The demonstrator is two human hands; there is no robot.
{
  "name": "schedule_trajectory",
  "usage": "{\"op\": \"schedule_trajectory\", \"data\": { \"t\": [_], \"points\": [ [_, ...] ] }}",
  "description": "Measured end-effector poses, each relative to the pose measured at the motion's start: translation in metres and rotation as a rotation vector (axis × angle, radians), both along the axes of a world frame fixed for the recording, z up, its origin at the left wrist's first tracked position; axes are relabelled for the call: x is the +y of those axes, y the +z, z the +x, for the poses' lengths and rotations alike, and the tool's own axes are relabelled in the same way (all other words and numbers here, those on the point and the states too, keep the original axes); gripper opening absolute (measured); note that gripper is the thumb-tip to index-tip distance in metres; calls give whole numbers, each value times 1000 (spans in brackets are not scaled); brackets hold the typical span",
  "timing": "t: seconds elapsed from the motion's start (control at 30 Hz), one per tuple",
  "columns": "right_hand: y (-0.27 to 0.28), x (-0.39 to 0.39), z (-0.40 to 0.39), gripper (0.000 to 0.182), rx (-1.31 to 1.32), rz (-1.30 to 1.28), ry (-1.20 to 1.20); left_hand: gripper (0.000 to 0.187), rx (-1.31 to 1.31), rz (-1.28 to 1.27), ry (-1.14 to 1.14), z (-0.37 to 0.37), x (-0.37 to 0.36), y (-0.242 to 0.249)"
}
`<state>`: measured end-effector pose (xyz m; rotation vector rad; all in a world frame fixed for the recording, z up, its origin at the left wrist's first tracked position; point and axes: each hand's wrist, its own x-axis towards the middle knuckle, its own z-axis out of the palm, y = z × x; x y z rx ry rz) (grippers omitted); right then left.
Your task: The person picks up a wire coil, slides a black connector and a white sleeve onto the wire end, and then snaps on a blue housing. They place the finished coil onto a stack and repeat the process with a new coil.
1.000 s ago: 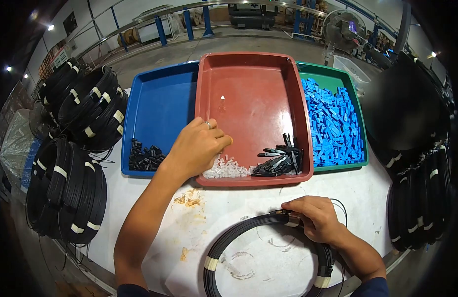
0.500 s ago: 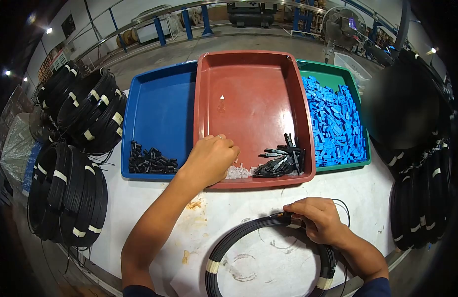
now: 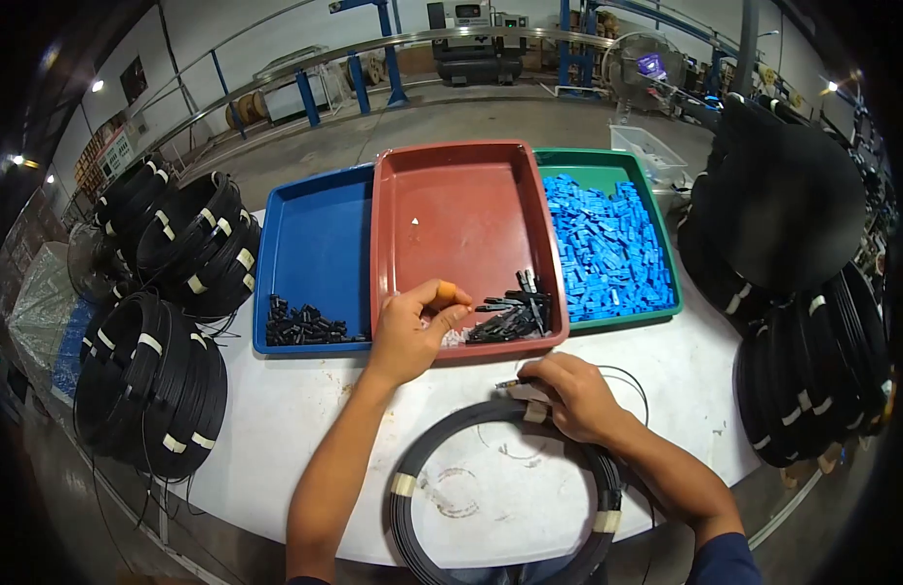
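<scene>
White is the top of the table, with open stretches in front of the red tray on both sides and a narrower bare strip straight ahead of it. Stacked black coils crowd the ground well to the red tray's left and right, limiting sideways sweep. The blue tray flanks it on the left, the green tray on the right. In front of the red tray stands the taped cable coil, its near side seeming to reach past the table's front edge.

The person's right hand stays at the coil's far right, thumb and fingers pinching a slim black connector. The left hand has changed: it was dipped into the red tray's front and is now raised, wrist over the front wall, thumb and orange-covered finger close together. Whether they pinch something cannot be told. By judgement, the reach into the pile is ending, and the front wall is the edge to clear. Below the fingers lie small clear pieces; slim black pieces fill the red tray's front right corner.
</scene>
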<state>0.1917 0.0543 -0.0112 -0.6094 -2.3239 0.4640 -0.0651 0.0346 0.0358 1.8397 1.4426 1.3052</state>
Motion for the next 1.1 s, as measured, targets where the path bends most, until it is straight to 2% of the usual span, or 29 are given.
{"op": "schedule_trajectory", "data": {
  "t": [0.1,0.2,0.27,0.37,0.43,0.67,0.9,0.97,1.1],
  "points": [
    [1,1,0,28,33,-11,-9,14,-320,-50,-99,15,-12,-20],
    [4,0,4,30,28,-60,-17,15,-371,-90,-114,29,-32,-29],
    [6,0,6,33,120,-223,9,14,-337,-54,-118,34,-39,-33],
    [8,-5,8,37,193,-216,17,11,-412,-52,-103,34,-48,-42],
    [1,-4,7,32,182,-54,12,12,-364,-25,-109,33,-53,-47],
    [2,-10,4,24,219,63,30,14,-286,20,-161,31,-54,-51],
    [6,-10,5,27,176,84,50,15,-246,5,-145,32,-55,-49],
    [6,-10,6,28,153,230,22,13,-153,45,-102,35,-57,-45],
    [4,-12,8,27,105,304,-29,12,-140,92,-74,37,-56,-44]
  ]
}}
